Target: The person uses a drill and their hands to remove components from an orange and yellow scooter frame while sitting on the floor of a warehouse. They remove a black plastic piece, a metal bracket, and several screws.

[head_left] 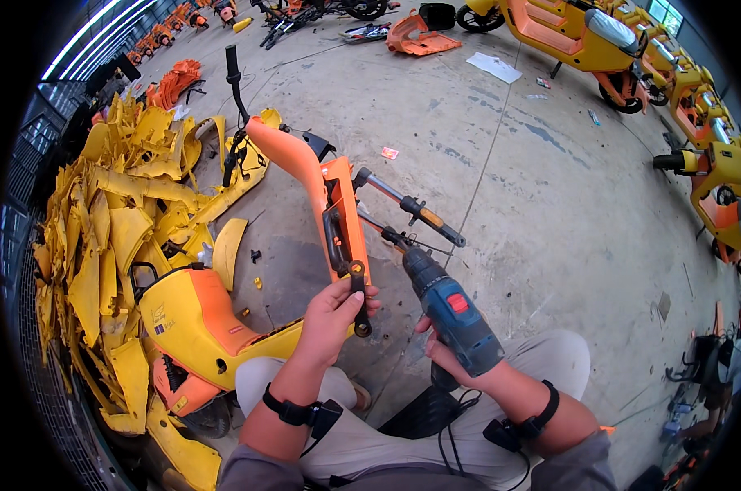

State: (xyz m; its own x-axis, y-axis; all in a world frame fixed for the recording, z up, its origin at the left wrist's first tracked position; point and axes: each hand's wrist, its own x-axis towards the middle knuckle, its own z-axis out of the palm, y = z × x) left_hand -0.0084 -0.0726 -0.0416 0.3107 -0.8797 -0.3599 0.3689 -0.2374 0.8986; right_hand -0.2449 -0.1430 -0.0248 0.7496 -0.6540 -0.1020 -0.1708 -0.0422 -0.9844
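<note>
My left hand (331, 317) is closed around a short dark metal bar (358, 304) with a ringed hole at each end. It holds the bar upright by the lower end of an orange frame panel (355, 233). My right hand (454, 357) grips a blue and black power drill (450, 301) with a red button, its nose pointing away and up to the left. Beyond the drill's tip, fork legs (419, 211) stick out from the partly stripped yellow and orange scooter (192, 315), which lies at my left. Whether the tip touches anything I cannot tell.
Yellow body panels (112, 221) are heaped at the left beside the scooter. Its handlebar (234, 78) rises past the orange frame. Rows of yellow scooters (583, 37) stand at the far right. An orange panel (419, 37) and a white sheet (494, 67) lie on the concrete floor.
</note>
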